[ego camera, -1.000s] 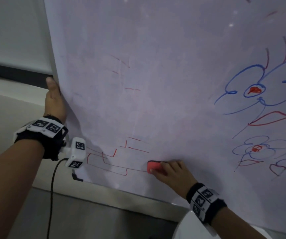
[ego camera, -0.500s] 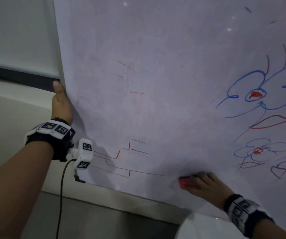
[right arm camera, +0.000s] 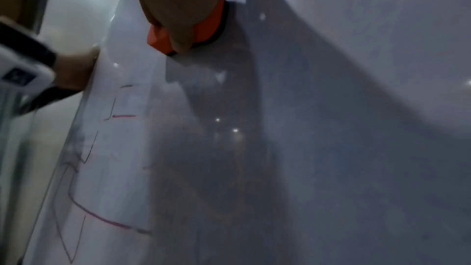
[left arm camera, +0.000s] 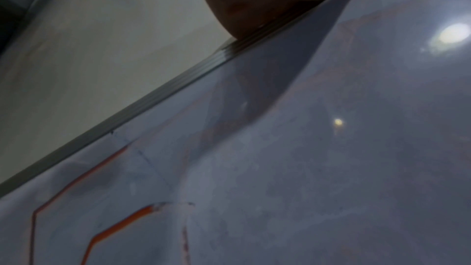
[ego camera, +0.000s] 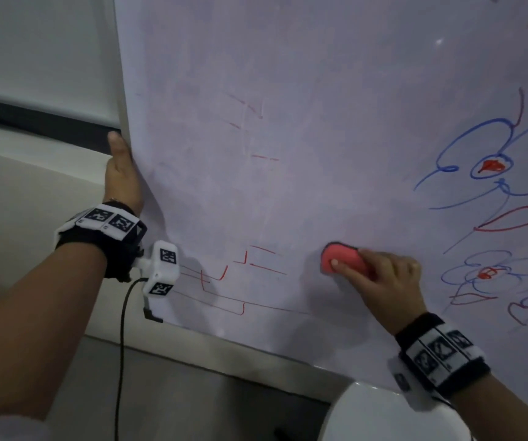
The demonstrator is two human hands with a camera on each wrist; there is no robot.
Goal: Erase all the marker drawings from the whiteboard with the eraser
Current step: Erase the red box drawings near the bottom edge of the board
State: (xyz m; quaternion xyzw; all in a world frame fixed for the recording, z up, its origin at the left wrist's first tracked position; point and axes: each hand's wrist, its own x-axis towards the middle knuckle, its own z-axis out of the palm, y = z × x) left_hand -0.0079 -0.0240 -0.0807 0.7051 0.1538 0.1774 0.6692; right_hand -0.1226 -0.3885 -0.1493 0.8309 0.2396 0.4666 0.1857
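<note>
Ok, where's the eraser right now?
In the head view the eraser is pressed flat on the whiteboard under the right hand, low on the board, between the red lines and the blue flowers.

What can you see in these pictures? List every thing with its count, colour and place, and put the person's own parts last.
whiteboard: one, white, fills most of the view
red lines: several, red, lower left of the whiteboard
flowers: several, blue with red centres, right side of the whiteboard
eraser: one, red with dark base, flat on the whiteboard right of the red lines
wrist bands: two, black and white, one on each wrist
cable: one, black, hanging from the left wrist camera
left hand: grips the whiteboard's left edge
right hand: holds the eraser
</note>
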